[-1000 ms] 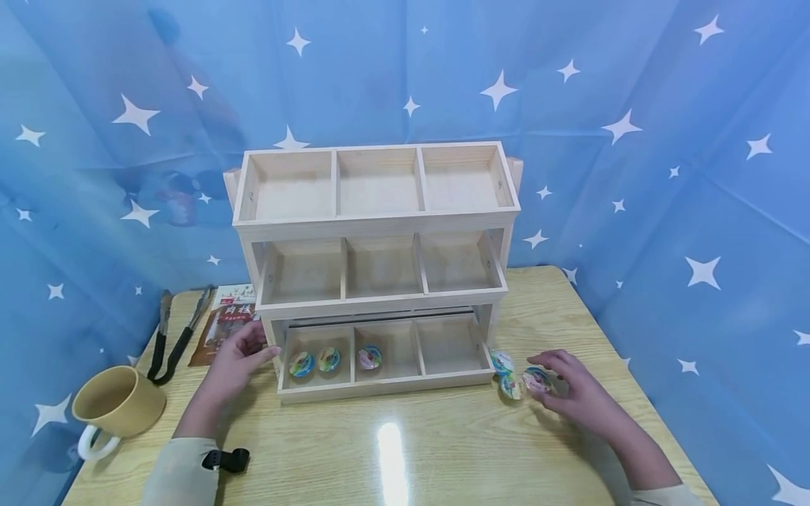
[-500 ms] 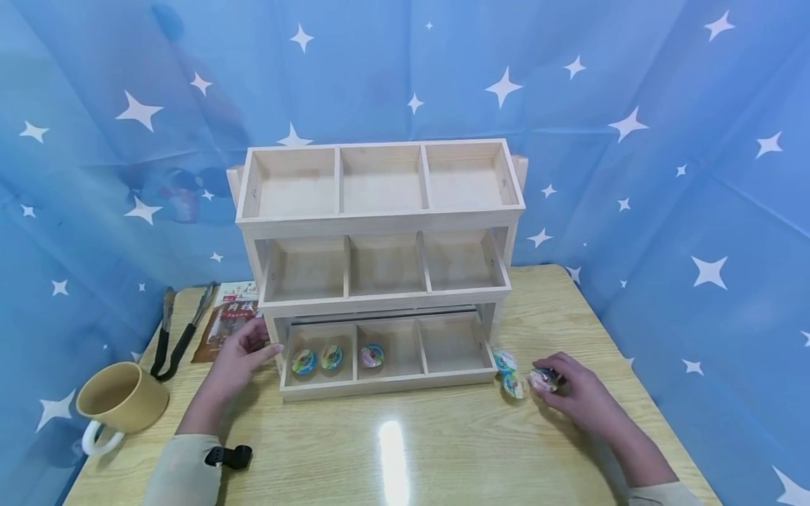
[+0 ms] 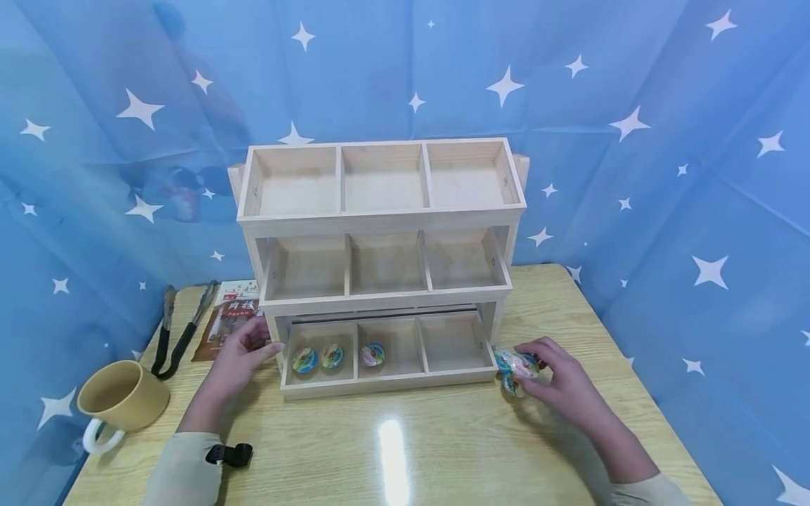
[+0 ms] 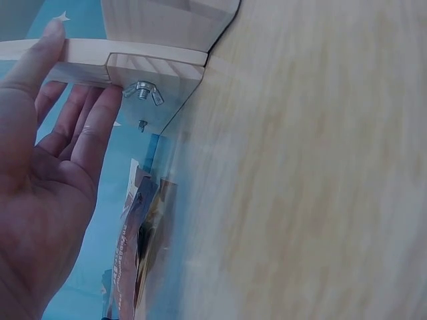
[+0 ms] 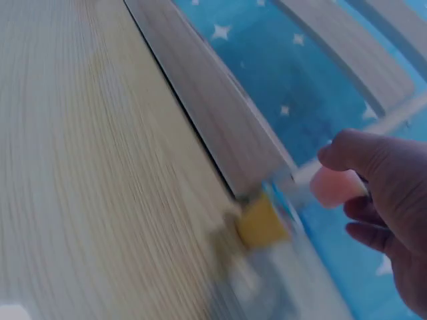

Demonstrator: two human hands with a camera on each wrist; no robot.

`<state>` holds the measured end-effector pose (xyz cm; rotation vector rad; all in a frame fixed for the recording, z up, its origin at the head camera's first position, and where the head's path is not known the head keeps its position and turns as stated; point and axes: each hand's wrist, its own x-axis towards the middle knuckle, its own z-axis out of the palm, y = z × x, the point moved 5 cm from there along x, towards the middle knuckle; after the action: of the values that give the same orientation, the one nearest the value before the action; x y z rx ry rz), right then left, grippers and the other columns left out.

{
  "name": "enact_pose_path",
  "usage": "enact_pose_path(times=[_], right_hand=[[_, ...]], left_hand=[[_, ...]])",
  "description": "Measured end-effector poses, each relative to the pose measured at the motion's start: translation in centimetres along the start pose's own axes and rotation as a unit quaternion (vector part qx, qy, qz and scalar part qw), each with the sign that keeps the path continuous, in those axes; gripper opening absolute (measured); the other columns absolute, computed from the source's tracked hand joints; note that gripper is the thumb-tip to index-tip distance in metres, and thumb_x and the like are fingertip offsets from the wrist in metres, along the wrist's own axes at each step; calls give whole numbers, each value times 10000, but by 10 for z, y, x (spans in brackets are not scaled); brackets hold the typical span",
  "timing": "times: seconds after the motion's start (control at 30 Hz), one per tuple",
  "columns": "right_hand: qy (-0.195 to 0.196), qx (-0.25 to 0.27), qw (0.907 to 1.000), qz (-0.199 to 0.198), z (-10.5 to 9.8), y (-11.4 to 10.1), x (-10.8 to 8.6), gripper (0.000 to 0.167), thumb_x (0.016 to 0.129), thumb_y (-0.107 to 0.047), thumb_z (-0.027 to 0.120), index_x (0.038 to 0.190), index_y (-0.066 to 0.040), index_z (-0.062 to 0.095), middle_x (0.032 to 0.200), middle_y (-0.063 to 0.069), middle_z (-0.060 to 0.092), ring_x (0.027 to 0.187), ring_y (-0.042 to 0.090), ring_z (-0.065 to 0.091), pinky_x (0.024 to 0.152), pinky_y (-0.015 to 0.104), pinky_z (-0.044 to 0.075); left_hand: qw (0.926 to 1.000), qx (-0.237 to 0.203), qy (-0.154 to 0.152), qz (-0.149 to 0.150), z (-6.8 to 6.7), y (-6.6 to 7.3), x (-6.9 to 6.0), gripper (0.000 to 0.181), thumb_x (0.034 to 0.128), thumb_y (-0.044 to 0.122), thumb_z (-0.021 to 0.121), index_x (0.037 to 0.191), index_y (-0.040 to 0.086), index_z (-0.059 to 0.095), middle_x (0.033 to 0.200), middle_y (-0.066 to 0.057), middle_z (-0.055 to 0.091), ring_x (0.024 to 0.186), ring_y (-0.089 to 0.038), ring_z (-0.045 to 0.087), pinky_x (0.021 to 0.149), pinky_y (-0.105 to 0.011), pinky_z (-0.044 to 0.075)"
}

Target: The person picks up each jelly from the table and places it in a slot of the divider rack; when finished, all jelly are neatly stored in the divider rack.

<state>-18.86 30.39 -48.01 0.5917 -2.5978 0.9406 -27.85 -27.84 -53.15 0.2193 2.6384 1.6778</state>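
Note:
Between thumb and fingers, my right hand (image 3: pixel 566 386) pinches a pink jelly cup (image 3: pixel 522 365), lifted beside the rack's lower right corner. The right wrist view shows that pink cup (image 5: pixel 335 187) near a yellow cup (image 5: pixel 261 223) on the table. In the head view a yellow-green cup (image 3: pixel 511 385) and a blue-lidded cup (image 3: pixel 502 356) are partly covered by the held one. My left hand (image 3: pixel 237 362) grips the left side frame of the wooden rack (image 3: pixel 382 307); in the left wrist view, its thumb and fingers (image 4: pixel 99 127) lie on either side of the board.
The bottom tray holds two cups (image 3: pixel 319 358) in its left compartment and one pink-lidded cup (image 3: pixel 373 354) in the middle. At the left are a yellow mug (image 3: pixel 126 400), black-handled tongs (image 3: pixel 180 348) and a brown packet (image 3: pixel 221 327). Blue star-patterned cloth surrounds the table (image 3: pixel 316 450).
My right hand has lifted the pink cup and moved left with it, over the other loose cups. My left hand stays on the rack's side. The head view has shifted slightly.

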Motion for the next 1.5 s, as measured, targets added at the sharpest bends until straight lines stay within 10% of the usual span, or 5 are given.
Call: enact_pose_path(times=[0.6,1.1,1.5], right_hand=[[-699,1382,9878,185,86,-53,60,484,874,-149,960,1316,-99,771,1118,-31,677,962,164,634,799,396,610],[-1693,966,9791,-579,135,-76,108,559,910,-205,939,1390,-11,729,1241,57,706,958,158,666,808,312,593],[-2443,82,9617,-1239,156,-83,119,546,973,-227,869,1439,-7,688,1469,171,660,1344,360,641,1122,496,532]], left_hand=[[10000,-71,-3,-14,2,1,0,543,1070,214,777,1557,76,580,1348,-174,706,1177,-211,653,932,-262,528],[9997,-241,-33,35,2,4,-1,550,1070,217,779,1562,76,578,1345,-188,713,1156,-178,674,916,-264,545],[9997,-221,-35,64,0,4,-1,534,1070,208,777,1550,73,586,1332,-183,712,1148,-185,673,918,-267,544]])
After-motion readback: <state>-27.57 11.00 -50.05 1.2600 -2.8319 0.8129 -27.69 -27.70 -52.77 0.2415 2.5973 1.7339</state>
